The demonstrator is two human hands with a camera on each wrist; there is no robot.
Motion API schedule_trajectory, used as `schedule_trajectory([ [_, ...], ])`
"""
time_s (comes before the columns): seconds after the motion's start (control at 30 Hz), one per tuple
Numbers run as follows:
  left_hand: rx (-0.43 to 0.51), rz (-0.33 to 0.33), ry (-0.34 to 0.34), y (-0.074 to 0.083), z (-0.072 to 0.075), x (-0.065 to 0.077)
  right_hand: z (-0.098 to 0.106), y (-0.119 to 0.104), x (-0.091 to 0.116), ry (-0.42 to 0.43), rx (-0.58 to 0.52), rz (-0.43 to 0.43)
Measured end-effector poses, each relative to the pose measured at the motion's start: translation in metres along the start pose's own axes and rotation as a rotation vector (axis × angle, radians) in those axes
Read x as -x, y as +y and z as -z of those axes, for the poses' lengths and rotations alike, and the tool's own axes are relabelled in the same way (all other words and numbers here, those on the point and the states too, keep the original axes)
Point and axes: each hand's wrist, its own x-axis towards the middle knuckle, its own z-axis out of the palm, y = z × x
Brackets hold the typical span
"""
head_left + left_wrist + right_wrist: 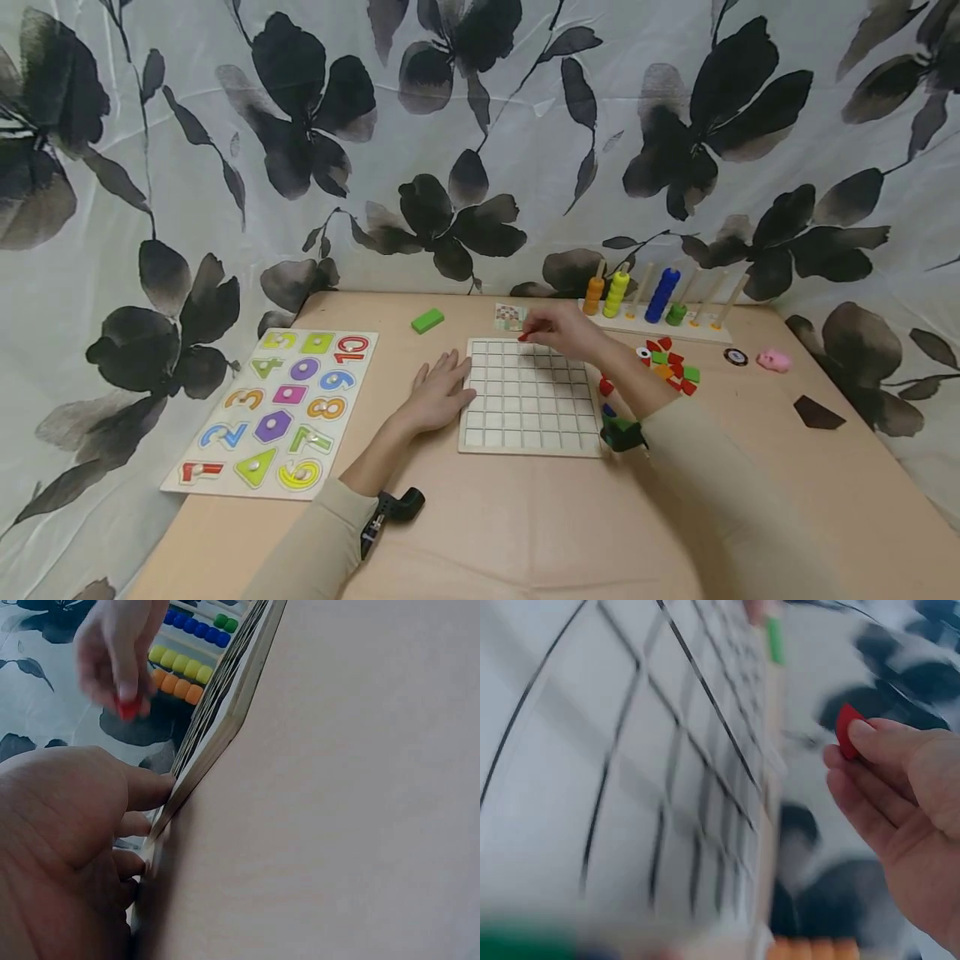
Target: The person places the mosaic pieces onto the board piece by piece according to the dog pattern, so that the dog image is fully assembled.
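A white grid board (525, 400) with a light wooden rim lies flat on the table. My left hand (438, 387) rests at its left edge, fingers stretched out, the thumb touching the rim in the left wrist view. Over the board's far edge, my right hand (558, 329) pinches a small red piece (847, 731) between thumb and fingers. The piece has a curved edge and a pointed tip. Beyond the board lies a small picture card (510, 316), partly behind the right hand. Loose red, green and orange pieces (671, 367) are scattered right of the board, partly hidden by the right forearm.
A number and shape puzzle board (281, 412) lies on the left. At the back are a green block (427, 321) and a pegged bead rack (663, 321). Toward the right sit a round black piece (736, 357), a pink pig figure (774, 361) and a dark brown polygon (819, 412).
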Motion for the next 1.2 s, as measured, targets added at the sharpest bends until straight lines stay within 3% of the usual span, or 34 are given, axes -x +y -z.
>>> schedule_trajectory([
  [0.1, -0.015, -0.012, -0.001, 0.000, -0.001, -0.001, -0.026, -0.005, -0.027, -0.008, 0.114, 0.044],
  [0.23, -0.033, -0.014, 0.001, 0.001, 0.000, -0.001, -0.045, -0.004, -0.045, -0.014, 0.222, 0.048],
  [0.37, -0.031, -0.007, 0.005, 0.002, 0.001, 0.001, -0.055, 0.002, -0.051, -0.003, 0.213, 0.067],
  [0.67, -0.047, -0.009, 0.007, 0.003, 0.006, 0.002, -0.059, 0.008, -0.050, -0.041, 0.195, 0.192],
  [0.87, -0.043, -0.009, 0.008, 0.002, 0.006, 0.002, -0.062, 0.005, -0.052, -0.026, 0.146, 0.163],
  [1.2, -0.035, -0.020, 0.012, 0.001, 0.000, 0.001, -0.063, 0.003, -0.050, -0.013, 0.173, 0.056],
])
